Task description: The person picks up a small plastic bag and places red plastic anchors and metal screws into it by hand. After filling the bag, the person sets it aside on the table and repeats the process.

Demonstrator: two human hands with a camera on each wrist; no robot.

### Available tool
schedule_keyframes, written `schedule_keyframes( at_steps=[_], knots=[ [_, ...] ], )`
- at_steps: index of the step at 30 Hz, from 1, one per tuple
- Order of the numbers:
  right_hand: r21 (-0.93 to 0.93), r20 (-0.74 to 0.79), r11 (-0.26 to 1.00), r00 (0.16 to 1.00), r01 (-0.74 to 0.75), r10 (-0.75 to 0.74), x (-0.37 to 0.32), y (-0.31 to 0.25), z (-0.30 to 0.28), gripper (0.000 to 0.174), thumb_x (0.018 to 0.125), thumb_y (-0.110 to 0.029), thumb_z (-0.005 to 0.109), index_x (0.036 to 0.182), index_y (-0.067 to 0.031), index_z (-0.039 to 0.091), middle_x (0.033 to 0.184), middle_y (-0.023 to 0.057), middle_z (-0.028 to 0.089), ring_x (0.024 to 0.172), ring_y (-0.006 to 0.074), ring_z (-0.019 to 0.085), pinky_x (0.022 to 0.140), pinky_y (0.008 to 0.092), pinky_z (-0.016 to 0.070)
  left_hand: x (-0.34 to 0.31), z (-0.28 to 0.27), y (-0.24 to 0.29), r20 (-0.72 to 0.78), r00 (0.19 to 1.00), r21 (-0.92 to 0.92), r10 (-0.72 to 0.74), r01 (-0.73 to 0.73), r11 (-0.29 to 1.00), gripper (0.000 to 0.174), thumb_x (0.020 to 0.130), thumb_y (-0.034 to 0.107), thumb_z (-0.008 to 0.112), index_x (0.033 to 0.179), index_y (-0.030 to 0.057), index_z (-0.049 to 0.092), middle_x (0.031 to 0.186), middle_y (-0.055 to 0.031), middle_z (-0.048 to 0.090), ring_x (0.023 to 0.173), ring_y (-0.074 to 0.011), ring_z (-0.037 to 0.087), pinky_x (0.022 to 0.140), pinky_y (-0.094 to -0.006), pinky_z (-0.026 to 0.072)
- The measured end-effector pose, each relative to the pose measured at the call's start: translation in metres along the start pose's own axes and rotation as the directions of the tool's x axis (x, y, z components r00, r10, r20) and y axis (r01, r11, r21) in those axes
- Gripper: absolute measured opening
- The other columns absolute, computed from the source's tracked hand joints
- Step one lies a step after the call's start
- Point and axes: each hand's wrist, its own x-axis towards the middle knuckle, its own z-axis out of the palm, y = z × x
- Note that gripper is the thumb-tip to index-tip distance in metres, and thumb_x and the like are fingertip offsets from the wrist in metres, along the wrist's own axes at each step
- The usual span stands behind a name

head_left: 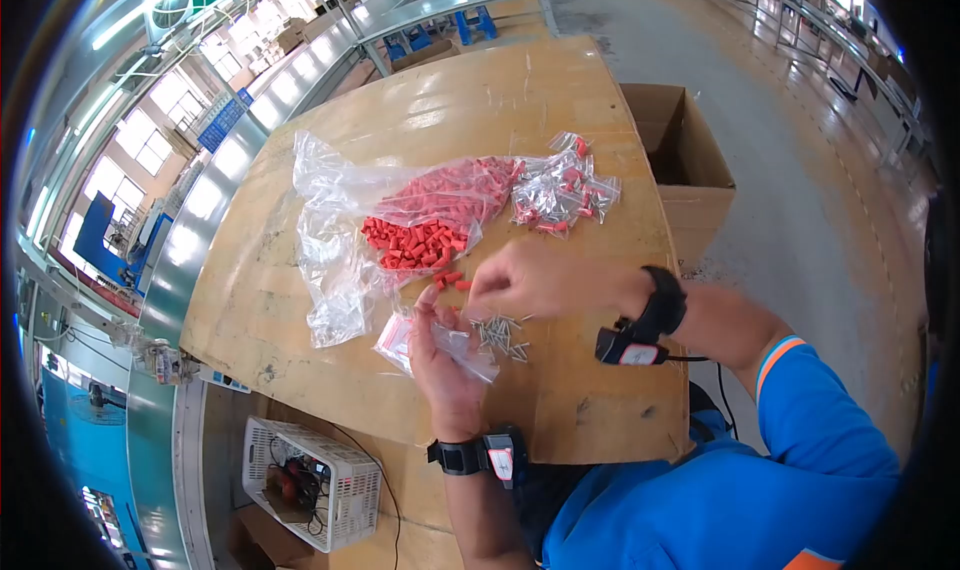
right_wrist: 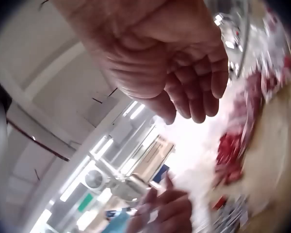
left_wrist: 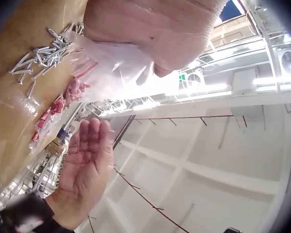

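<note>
My left hand grips a small clear plastic zip bag, which sticks out on both sides of the palm. In the left wrist view the bag hangs below that hand, with a red line along its seal. My right hand is just to the right of it, over the table; its fingers are loosely bent and hold nothing in the right wrist view. Beneath the hands lies a loose pile of silver screws. A few red plastic plugs lie just beyond the fingers.
A large clear bag spills a heap of red plugs on the wooden table. Filled small bags are piled at the far right. A cardboard box stands beyond the right edge; a white crate is below, left.
</note>
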Motion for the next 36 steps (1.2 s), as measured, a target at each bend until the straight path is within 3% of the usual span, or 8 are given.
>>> schedule_keyframes(
  at_steps=[3, 6, 10, 14, 17, 24, 33, 36],
  knots=[
    [-0.065, 0.027, 0.992, 0.994, 0.108, -0.106, -0.001, -0.016, 0.021, 0.024, 0.081, -0.022, 0.065, 0.085, 0.0016, 0.065, 0.072, 0.01, 0.065, 0.067, 0.0129, 0.06, 0.063, 0.029, 0.0466, -0.002, 0.016, -0.002, -0.072, 0.997, 0.035, -0.005, 0.007, 0.999, 0.037, 0.097, 0.037, 0.039, 0.117, 0.0069, 0.047, 0.089, 0.0002, 0.054, 0.07, -0.0083, 0.053, 0.054, -0.0213, 0.0423],
    [0.153, -0.075, 0.971, 0.982, 0.182, -0.172, 0.011, 0.0, 0.033, 0.024, 0.081, -0.022, 0.066, 0.084, 0.0009, 0.064, 0.072, 0.007, 0.065, 0.066, 0.012, 0.059, 0.062, 0.0278, 0.0458, -0.004, 0.011, 0.002, -0.078, 0.997, 0.033, -0.013, 0.016, 0.999, 0.038, 0.096, 0.037, 0.04, 0.117, 0.0055, 0.049, 0.091, -0.0022, 0.056, 0.068, -0.0084, 0.053, 0.053, -0.0208, 0.0412],
    [0.31, -0.121, 0.95, 0.993, 0.036, 0.002, 0.011, 0.005, 0.011, 0.02, 0.083, -0.021, 0.065, 0.084, -0.0007, 0.064, 0.069, 0.003, 0.063, 0.064, 0.0092, 0.059, 0.059, 0.0248, 0.0454, -0.007, 0.027, 0.003, -0.198, 0.98, 0.075, 0.033, -0.019, 0.997, 0.033, 0.095, 0.036, 0.045, 0.108, 0.0064, 0.052, 0.082, 0.0008, 0.053, 0.063, -0.0074, 0.049, 0.052, -0.0201, 0.0385],
    [0.536, -0.114, 0.844, 0.992, 0.013, 0.057, 0.014, 0.021, 0.002, 0.021, 0.087, -0.023, 0.062, 0.088, -0.0025, 0.062, 0.077, 0.0004, 0.063, 0.071, 0.0076, 0.061, 0.061, 0.0218, 0.0479, -0.005, 0.007, 0.002, 0.006, 1.0, -0.051, -0.008, 0.008, 0.999, 0.018, 0.093, 0.03, 0.052, 0.088, 0.0127, 0.05, 0.067, 0.0061, 0.042, 0.056, -0.0049, 0.039, 0.047, -0.0202, 0.0324],
    [0.713, -0.086, 0.701, 0.995, 0.024, 0.054, 0.02, 0.034, 0.009, 0.022, 0.089, -0.026, 0.06, 0.092, -0.0038, 0.06, 0.083, 0.0003, 0.063, 0.075, 0.0083, 0.063, 0.063, 0.0214, 0.05, -0.006, 0.016, 0.005, -0.05, 0.997, 0.046, -0.055, 0.057, 0.997, 0.02, 0.094, 0.027, 0.051, 0.081, 0.0134, 0.045, 0.064, 0.006, 0.036, 0.052, -0.0044, 0.034, 0.044, -0.019, 0.0276],
    [0.852, -0.042, 0.523, 0.994, -0.016, 0.099, 0.021, 0.046, 0.017, 0.018, 0.089, -0.024, 0.059, 0.094, -0.0065, 0.058, 0.088, -0.0007, 0.061, 0.079, 0.0076, 0.063, 0.066, 0.0206, 0.0522, -0.003, 0.012, 0.003, -0.111, 0.994, 0.134, -0.007, 0.022, 0.991, 0.014, 0.091, 0.021, 0.057, 0.085, 0.0096, 0.051, 0.059, 0.0046, 0.042, 0.049, -0.0041, 0.036, 0.043, -0.0194, 0.0285],
    [0.799, -0.212, 0.588, 0.974, 0.126, 0.079, 0.02, 0.047, 0.018, 0.026, 0.087, -0.028, 0.062, 0.099, -0.0052, 0.059, 0.088, 0.0013, 0.063, 0.085, 0.0091, 0.059, 0.072, 0.0227, 0.0481, -0.004, 0.01, -0.003, -0.079, 0.983, 0.454, 0.167, -0.114, 0.884, 0.02, 0.088, 0.016, 0.061, 0.075, 0.0073, 0.05, 0.062, 0.0044, 0.046, 0.05, -0.003, 0.037, 0.044, -0.0186, 0.0268],
    [0.565, -0.3, 0.797, 0.953, 0.214, -0.043, 0.02, 0.053, 0.019, 0.02, 0.085, -0.023, 0.065, 0.093, -0.0051, 0.061, 0.084, 0.0001, 0.062, 0.079, 0.0069, 0.057, 0.072, 0.0207, 0.0455, -0.005, 0.011, -0.005, -0.064, 0.972, 0.474, 0.225, -0.169, 0.864, 0.021, 0.089, 0.015, 0.061, 0.073, 0.0075, 0.049, 0.063, 0.0046, 0.046, 0.052, -0.0026, 0.037, 0.046, -0.0182, 0.027]
  ],
)
